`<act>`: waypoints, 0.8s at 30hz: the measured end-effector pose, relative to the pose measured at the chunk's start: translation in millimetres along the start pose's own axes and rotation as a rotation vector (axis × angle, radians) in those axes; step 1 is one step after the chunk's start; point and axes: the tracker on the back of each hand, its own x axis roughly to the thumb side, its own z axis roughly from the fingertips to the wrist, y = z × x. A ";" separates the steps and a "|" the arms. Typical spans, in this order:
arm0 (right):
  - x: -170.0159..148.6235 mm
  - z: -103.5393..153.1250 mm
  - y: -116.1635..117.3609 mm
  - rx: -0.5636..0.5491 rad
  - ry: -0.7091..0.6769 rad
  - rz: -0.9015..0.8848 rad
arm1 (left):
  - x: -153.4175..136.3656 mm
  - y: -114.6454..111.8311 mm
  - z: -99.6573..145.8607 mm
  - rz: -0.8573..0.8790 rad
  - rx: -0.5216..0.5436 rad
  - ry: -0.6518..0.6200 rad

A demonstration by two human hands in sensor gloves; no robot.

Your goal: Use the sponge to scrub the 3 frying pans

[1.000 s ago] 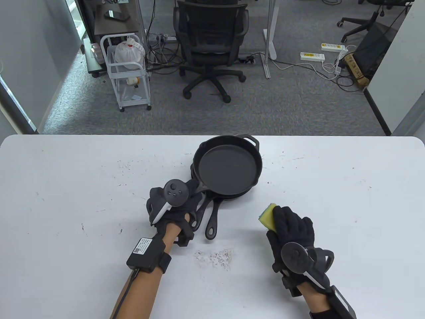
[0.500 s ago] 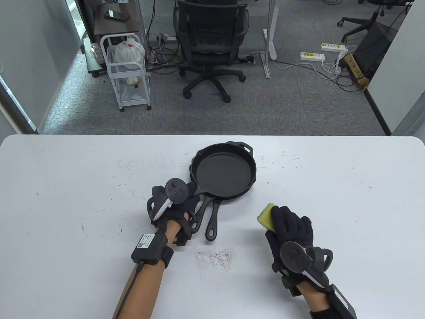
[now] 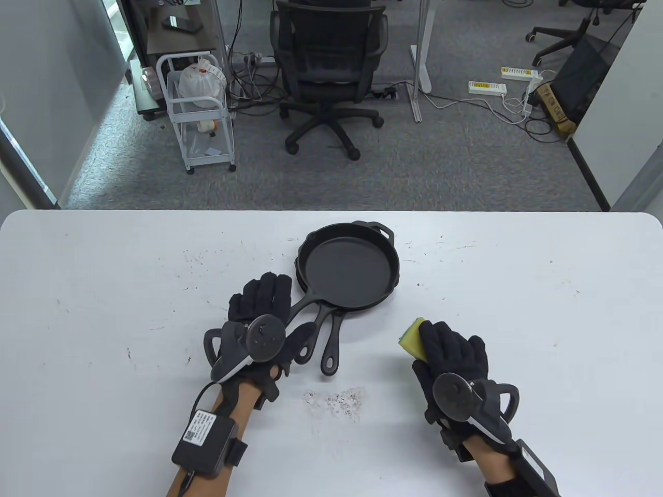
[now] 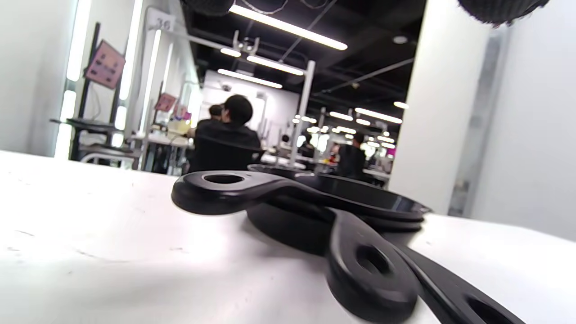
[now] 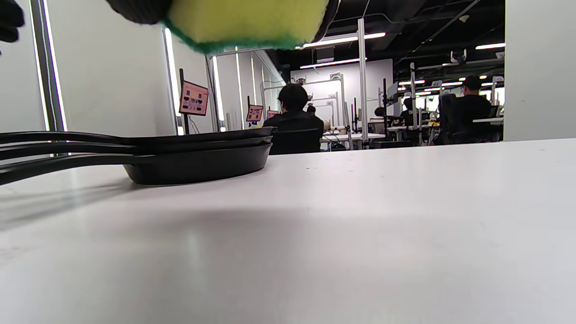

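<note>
Round blk iron pans [image 3: 348,266], foam sponge [image 3: 412,339]

Three stacked black cast-iron frying pans [image 3: 348,266] on the white counter [image 3: 103,290], handles fanned toward the viewer. Left hand [image 3: 259,321] lies beside the handles with its fingers [image 3: 267,290] extended. Right hand [image 3: 453,357] holds a yellow-and-green rectangular sponge [image 3: 412,339], apart from the pans. Dark crumbs [image 3: 336,399] lie between the wrists.

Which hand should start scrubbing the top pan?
Probably the right hand: it already holds the sponge, beside the stacked pans. The left hand lies open by the handles, holding nothing.
</note>
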 end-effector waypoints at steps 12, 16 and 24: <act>8.0 1.1 8.3 0.094 -0.001 0.068 | 32.2 -31.2 52.0 -0.062 0.013 -0.143; 7.0 -1.5 13.5 0.170 0.016 0.069 | 35.5 -33.3 53.8 -0.033 -0.002 -0.150; 11.8 -6.0 49.7 0.456 -0.006 0.199 | 40.6 -35.8 56.0 -0.041 -0.018 -0.157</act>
